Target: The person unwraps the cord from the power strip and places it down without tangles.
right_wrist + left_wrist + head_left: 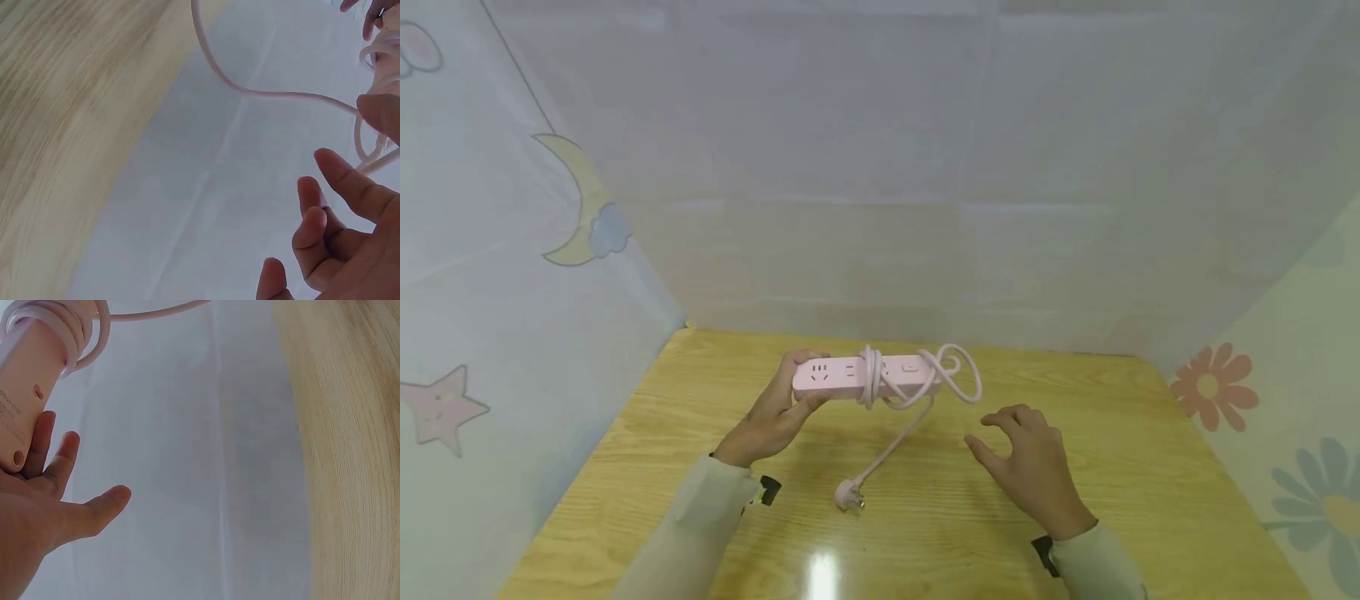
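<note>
My left hand grips the left end of a pink power strip, thumb at its front edge and fingers behind. The strip is held up over the table, its sockets toward the head camera; its printed underside shows in the left wrist view. Its pink cord is wound round the middle and right part, with a loose loop sticking out past the right end. From there the cord's tail hangs down to a plug with metal prongs. Right of the loop, my right hand holds nothing, its fingers loosely bent and apart from the cord.
A wooden table lies below both hands. Behind it hangs a pale sheet. Side sheets carry a moon and a star at left, and flowers at right.
</note>
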`<state>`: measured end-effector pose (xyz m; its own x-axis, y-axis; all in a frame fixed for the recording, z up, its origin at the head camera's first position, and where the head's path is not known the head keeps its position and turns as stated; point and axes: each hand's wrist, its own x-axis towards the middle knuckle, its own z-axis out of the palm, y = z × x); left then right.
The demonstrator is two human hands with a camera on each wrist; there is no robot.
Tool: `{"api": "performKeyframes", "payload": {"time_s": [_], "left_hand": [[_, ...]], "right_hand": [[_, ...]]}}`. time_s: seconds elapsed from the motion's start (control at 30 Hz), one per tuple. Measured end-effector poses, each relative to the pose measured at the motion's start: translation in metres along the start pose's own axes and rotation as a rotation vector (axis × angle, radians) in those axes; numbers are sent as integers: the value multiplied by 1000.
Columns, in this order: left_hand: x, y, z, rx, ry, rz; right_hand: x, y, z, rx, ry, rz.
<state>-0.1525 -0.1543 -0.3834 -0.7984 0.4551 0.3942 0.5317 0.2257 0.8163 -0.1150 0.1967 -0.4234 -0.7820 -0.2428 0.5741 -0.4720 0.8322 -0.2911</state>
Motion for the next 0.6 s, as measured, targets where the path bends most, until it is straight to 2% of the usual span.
{"api": "performKeyframes", "payload": {"time_s": [0.2,0.33,0.4,0.47,0.6], "left_hand": [[0,1,1,4,-8,10],[-1,1,1,13,-4,16],[-2,2,1,13,-4,13],[-2,2,1,6,-6,6],[-3,2,2,-9,-10,1]], "right_hand": [[2,1,1,89,-149,89],[4,1,7,243,-313,112],[6,1,11,338,-367,104],[8,1,16,409,-379,87],[15,1,23,507,-326,41]]}}
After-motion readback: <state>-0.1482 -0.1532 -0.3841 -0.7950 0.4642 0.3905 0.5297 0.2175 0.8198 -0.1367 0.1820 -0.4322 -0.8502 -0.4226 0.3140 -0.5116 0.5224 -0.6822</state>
